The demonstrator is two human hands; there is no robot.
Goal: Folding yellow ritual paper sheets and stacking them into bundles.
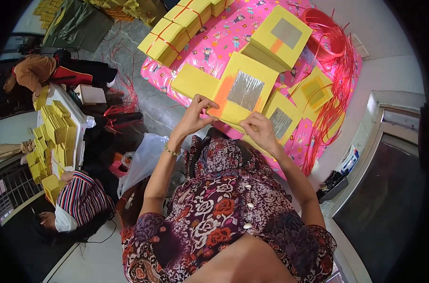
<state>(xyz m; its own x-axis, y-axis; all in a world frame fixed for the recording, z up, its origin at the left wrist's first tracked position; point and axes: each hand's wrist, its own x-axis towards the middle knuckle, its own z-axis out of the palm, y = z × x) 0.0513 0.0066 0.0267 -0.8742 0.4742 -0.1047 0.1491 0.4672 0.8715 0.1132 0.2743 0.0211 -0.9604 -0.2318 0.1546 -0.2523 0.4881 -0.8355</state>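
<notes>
In front of me lies a stack of yellow paper sheets (252, 66), its top sheet bearing a silver foil square (246, 89) and an orange band along the left. My left hand (195, 115) pinches the near left corner between thumb and fingers. At the near right corner, my right hand (260, 132) has its fingers curled together on the paper edge. How many sheets each hand grips is hidden. Plain yellow paper (194, 84) lies left of the stack. To the right, more foil-marked sheets (286, 115) are fanned out, and a taller similar stack (271, 52) stands behind.
A pink patterned cover (205, 54) lies beneath the paper. Yellow bundles tied with red strips (169, 35) stand at the far left; red strapping (334, 47) trails down the right side. A plastic bag (146, 158) hangs left of me. People work at a white table (80, 122).
</notes>
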